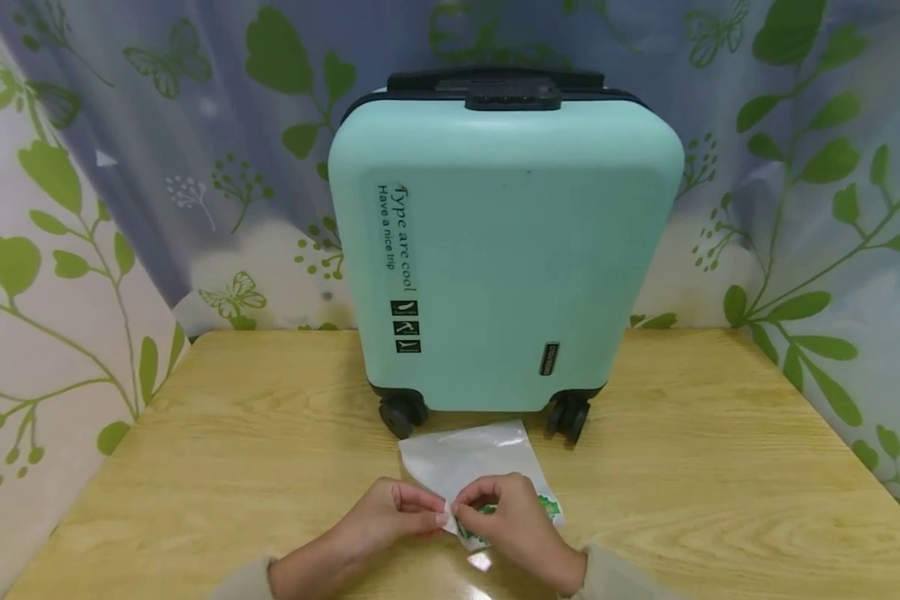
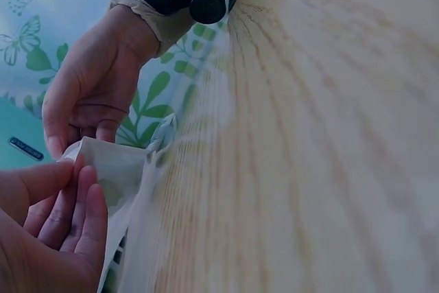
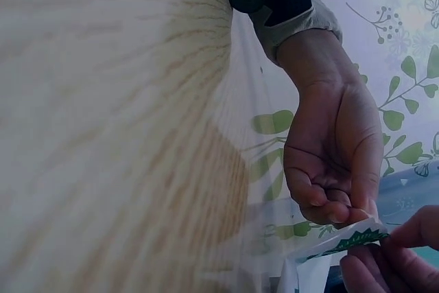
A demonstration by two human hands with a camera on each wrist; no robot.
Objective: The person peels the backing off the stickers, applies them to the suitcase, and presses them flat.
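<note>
A white sheet with green printed shapes along its near side, looking like a sticker sheet [image 1: 472, 458], lies on the wooden table in front of the suitcase. At its near left corner my left hand [image 1: 393, 517] pinches the edge between thumb and fingers. Right beside it, my right hand [image 1: 513, 517] pinches the same corner, fingertips almost meeting the left ones. In the left wrist view the corner of the sheet [image 2: 113, 162] stands raised between both hands. The right wrist view shows the green print [image 3: 360, 239] along the lifted edge; part of it is hidden under my right hand.
A mint green suitcase [image 1: 510, 250] stands upright on black wheels [image 1: 402, 414] just behind the sheet. Lettering and small black labels mark its front. The wooden table [image 1: 720, 467] stretches to both sides, and a leaf-patterned curtain [image 1: 255, 208] hangs behind.
</note>
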